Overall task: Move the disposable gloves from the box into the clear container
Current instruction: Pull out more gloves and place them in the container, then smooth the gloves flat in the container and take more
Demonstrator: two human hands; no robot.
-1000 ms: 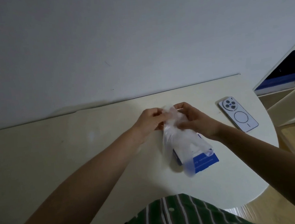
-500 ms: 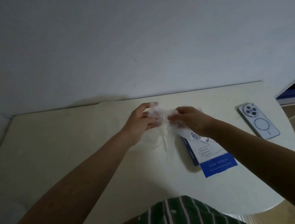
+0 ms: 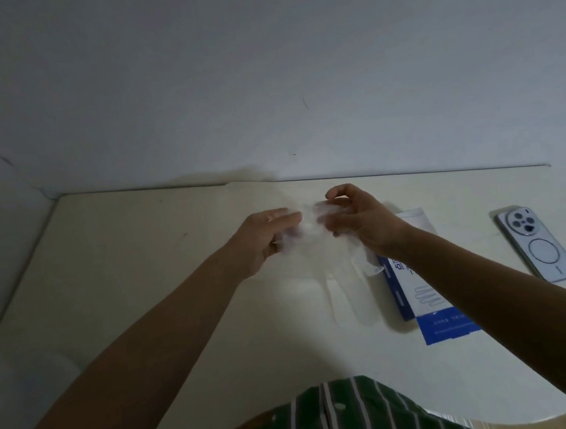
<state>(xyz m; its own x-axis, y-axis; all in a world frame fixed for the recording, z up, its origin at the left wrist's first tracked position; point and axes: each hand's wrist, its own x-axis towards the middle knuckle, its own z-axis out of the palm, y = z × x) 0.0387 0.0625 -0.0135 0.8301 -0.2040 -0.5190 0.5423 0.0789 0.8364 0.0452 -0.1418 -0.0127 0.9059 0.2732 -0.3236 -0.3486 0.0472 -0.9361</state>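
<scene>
glove (image 3: 310,227), thin and clear, hangs at frame centre over the table (image 3: 142,261), left of the box (image 3: 415,291). risk: the slack film may slip or bunch on release; clear container not discernible. right hand (image 3: 361,223) pinches its top, fingers curled. left hand (image 3: 263,240) is at its edge, blurred, hold undetermined.

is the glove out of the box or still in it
Out. The right hand pinches the clear glove, and its loose end trails down over the table left of the box.
</scene>
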